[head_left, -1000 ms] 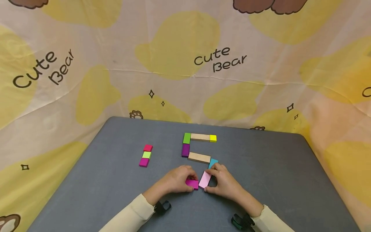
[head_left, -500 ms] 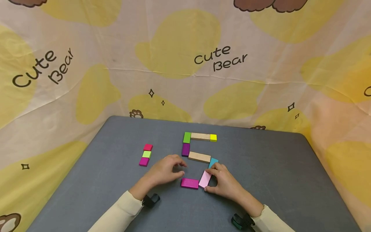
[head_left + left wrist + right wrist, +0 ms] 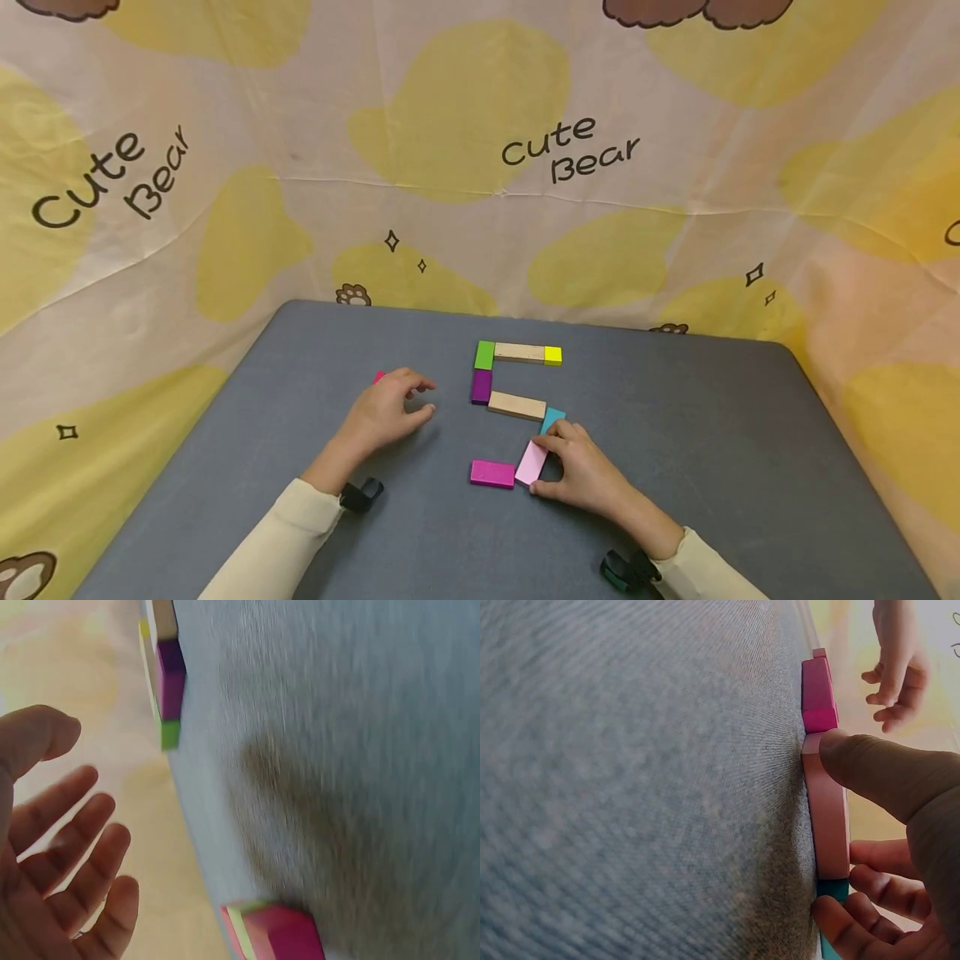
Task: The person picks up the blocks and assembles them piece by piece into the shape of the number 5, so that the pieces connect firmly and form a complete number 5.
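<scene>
My left hand (image 3: pixel 382 411) hovers above the table's left side with its fingers loosely spread and nothing in them. It covers most of a short row of small blocks; a red block (image 3: pixel 379 377) peeks out behind it. In the left wrist view, a magenta block (image 3: pixel 296 934) shows at the bottom. My right hand (image 3: pixel 588 471) holds a light pink block (image 3: pixel 532 462) flat on the table, thumb at its near end and fingers at its far end. A magenta block (image 3: pixel 492 474) lies left of the pink one, and a blue block (image 3: pixel 552 419) sits beyond it.
A wooden block (image 3: pixel 517 406) leads left from the blue block to a purple block (image 3: pixel 482 387) and a green block (image 3: pixel 484 355). Another wooden block (image 3: pixel 519 352) and a yellow block (image 3: pixel 552 356) extend right from the green one. Behind the grey table (image 3: pixel 675 417) hangs a patterned cloth (image 3: pixel 480 125).
My left hand has let go of the magenta block and moved left and away to above the small row of blocks. The right hand stays on the light pink block.
</scene>
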Tool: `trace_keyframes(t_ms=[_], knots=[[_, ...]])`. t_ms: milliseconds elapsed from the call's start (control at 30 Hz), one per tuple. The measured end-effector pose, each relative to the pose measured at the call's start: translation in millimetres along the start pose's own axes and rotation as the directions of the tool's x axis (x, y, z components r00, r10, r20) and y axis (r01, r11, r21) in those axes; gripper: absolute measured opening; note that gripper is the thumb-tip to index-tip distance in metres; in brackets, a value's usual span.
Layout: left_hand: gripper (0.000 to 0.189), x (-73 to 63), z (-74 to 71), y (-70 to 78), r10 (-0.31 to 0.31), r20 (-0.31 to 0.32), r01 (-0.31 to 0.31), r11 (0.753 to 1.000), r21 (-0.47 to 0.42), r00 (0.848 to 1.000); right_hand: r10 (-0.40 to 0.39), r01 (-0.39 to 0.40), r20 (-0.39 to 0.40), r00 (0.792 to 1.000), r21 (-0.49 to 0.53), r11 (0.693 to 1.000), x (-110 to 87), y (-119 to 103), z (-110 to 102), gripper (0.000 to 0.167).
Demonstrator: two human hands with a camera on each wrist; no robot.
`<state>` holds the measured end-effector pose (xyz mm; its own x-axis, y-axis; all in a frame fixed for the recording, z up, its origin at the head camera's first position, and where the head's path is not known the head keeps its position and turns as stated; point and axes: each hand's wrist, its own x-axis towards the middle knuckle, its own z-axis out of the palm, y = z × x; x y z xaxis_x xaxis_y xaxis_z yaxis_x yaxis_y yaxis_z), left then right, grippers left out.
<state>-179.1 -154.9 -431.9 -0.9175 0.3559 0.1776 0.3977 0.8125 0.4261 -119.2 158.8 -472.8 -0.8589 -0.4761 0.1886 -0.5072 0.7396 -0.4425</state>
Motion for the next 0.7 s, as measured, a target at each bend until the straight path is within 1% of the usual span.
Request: trace_keyframes(t_ms=[67, 200, 333, 500, 700], knots=[[0.030, 2.5, -3.0, -7.2, -0.026, -0.015, 0.026, 0.999, 0.027, 1.000, -0.010, 0.010, 0.000, 1.000, -0.003, 1.000, -0.2, 1, 0, 0.057], [0.034, 7.2, -10.3, -20.7, -0.085, -0.021, 0.087, 0.994, 0.063, 0.996, -0.023, 0.023, -0.012, 1.000, -0.010, 1.000, -0.8, 1, 1, 0.057], [0.038, 10.1, -17.8, -33.0, -0.134, -0.019, 0.135, 0.989, 0.064, 0.991, -0.016, 0.016, -0.015, 1.000, -0.018, 1.000, -0.8, 1, 0, 0.058], [0.039, 12.4, -21.9, -46.5, -0.167, -0.004, 0.167, 0.984, 0.054, 0.986, -0.004, 0.004, -0.005, 1.000, -0.021, 1.000, -0.6, 0, 0, 0.058], [0.037, 16.6, -20.4, -63.8, -0.185, 0.027, 0.183, 0.982, 0.049, 0.982, 0.014, -0.014, 0.010, 1.000, -0.008, 1.000, -0.8, 0, 0, 0.057]])
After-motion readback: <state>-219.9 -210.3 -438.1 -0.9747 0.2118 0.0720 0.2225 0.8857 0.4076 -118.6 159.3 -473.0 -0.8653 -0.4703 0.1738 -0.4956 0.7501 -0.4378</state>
